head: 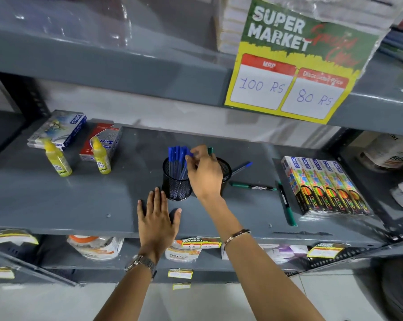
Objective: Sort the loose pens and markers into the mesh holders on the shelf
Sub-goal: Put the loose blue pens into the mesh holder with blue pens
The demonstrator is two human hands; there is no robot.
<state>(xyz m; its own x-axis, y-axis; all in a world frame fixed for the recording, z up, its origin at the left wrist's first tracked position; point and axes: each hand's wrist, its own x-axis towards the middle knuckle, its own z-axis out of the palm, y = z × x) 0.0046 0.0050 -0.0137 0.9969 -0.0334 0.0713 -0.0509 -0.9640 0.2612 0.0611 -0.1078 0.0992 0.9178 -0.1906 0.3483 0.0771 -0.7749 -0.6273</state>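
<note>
Two black mesh holders stand mid-shelf. The left holder (176, 184) contains several blue-capped pens (177, 156). The right holder (224, 169) is partly hidden behind my right hand (204, 176), and a green marker tip (210, 150) sticks up from it. My right hand pinches a blue pen by its cap (189, 154) above the left holder. My left hand (157, 218) lies flat and open on the shelf just in front of the left holder. One blue pen (242, 167) and two green markers (252, 186) (287, 206) lie loose to the right.
Two yellow glue bottles (58, 162) (101, 159) and two boxes (56, 130) stand at the left. Colourful pencil packs (325, 185) sit at the right. A price sign (295, 63) hangs from the upper shelf (103, 59). The grey shelf's front edge (80, 228) runs below my left hand.
</note>
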